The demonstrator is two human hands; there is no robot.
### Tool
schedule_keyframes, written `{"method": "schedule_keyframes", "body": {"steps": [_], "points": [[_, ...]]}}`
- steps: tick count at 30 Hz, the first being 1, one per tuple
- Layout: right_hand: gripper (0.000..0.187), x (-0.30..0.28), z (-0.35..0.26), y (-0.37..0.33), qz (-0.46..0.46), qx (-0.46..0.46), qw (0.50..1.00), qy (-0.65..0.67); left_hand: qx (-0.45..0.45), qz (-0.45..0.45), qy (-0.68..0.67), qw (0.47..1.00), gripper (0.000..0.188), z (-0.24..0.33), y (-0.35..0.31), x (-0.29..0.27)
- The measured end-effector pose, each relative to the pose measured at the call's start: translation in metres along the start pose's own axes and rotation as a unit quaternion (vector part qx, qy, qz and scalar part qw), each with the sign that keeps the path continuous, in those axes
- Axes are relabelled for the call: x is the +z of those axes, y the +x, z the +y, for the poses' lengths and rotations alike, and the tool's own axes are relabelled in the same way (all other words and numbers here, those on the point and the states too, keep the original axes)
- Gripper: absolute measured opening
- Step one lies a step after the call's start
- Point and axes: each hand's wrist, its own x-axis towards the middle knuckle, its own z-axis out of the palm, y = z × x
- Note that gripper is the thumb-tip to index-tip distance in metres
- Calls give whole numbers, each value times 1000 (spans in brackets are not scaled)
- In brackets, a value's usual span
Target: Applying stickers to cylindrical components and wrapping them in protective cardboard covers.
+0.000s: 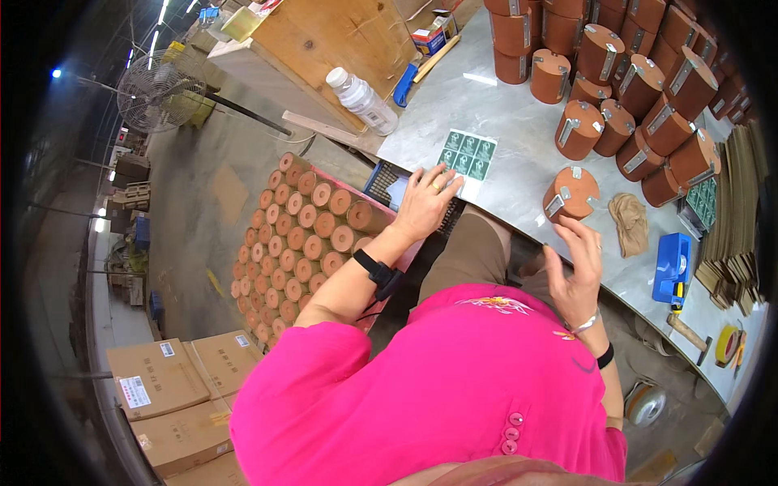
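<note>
My left hand (425,201) rests at the table's front edge, fingers spread, their tips at the lower left side of a sheet of green and white stickers (468,156). Nothing shows in its grasp. My right hand (579,263) is raised at the same edge, thumb and fingers apart and nothing visible between them. Just beyond its fingertips stands a reddish-brown cylindrical box (572,194) with metal clasps. A crumpled tan cloth (628,223) lies to the right of that box.
Several similar boxes (579,130) are stacked at the back right. Flat brown strips (729,219), a blue tape dispenser (672,267), a hammer (689,336) and yellow tape (727,346) lie farther right. A plastic bottle (362,100) stands at far left. Clay-coloured cylinders (308,215) fill the left side.
</note>
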Motion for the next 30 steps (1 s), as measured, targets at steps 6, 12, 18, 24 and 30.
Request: {"method": "schedule_keyframes", "body": {"steps": [6, 12, 18, 24, 30], "points": [[39, 28, -8, 34, -79, -40, 990, 110, -10, 163, -103, 981, 19, 13, -1, -42], [34, 29, -26, 66, -105, -66, 986, 112, 172, 151, -380, 896, 12, 66, 16, -97], [19, 18, -20, 59, -270, 76, 929, 241, 147, 189, -411, 880, 16, 80, 13, -117], [9, 6, -26, 62, -156, -30, 975, 155, 127, 148, -498, 845, 19, 79, 26, -117], [9, 11, -25, 51, -107, 54, 959, 256, -170, 123, -811, 546, 43, 82, 38, -111]]}}
